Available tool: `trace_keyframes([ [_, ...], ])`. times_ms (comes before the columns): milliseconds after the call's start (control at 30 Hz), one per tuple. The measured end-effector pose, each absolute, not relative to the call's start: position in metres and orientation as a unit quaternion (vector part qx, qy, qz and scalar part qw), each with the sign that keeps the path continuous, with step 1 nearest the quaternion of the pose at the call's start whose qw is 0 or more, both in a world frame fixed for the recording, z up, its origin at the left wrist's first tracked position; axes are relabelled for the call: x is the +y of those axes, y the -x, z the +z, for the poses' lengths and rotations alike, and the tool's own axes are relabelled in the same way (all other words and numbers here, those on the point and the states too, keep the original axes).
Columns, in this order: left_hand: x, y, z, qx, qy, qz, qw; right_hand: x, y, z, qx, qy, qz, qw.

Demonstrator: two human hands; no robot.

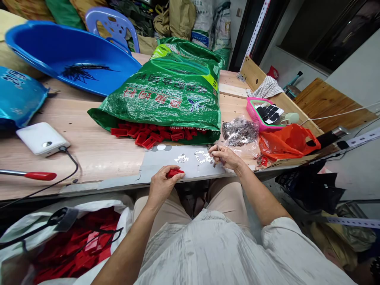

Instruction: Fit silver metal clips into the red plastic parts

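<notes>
My left hand point(162, 183) is closed round a small red plastic part point(175, 173) at the near edge of the wooden table point(89, 146). My right hand point(225, 157) pinches a thin metal tool, its tip beside a scatter of small silvery metal pieces point(202, 156) on a grey sheet point(166, 162). A second small heap of silvery pieces point(181, 158) lies between my hands. Behind them several red plastic parts point(148, 136) spill from the mouth of a big green sack point(169, 93).
A blue basin point(59, 51) and a blue bag point(18, 97) stand at the back left. A white box point(41, 137) with a cable and a red-handled tool point(38, 175) lie left. At right sit a clear bag of metal parts point(240, 130), an orange bag point(289, 142) and a pink basket point(258, 114). A white bag of red parts point(80, 245) hangs below.
</notes>
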State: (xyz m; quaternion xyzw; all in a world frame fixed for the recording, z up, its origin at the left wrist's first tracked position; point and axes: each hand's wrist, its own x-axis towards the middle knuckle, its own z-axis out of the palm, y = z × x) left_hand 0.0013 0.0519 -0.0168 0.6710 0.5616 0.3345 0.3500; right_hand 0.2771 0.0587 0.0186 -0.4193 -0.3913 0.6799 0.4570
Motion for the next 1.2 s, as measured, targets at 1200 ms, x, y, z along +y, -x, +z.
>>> trace_keyframes([
  [1200,0.059,0.001,-0.018,0.602,-0.649,0.315,0.342,0.020,-0.432,0.090,-0.549,0.815,0.093,-0.161],
])
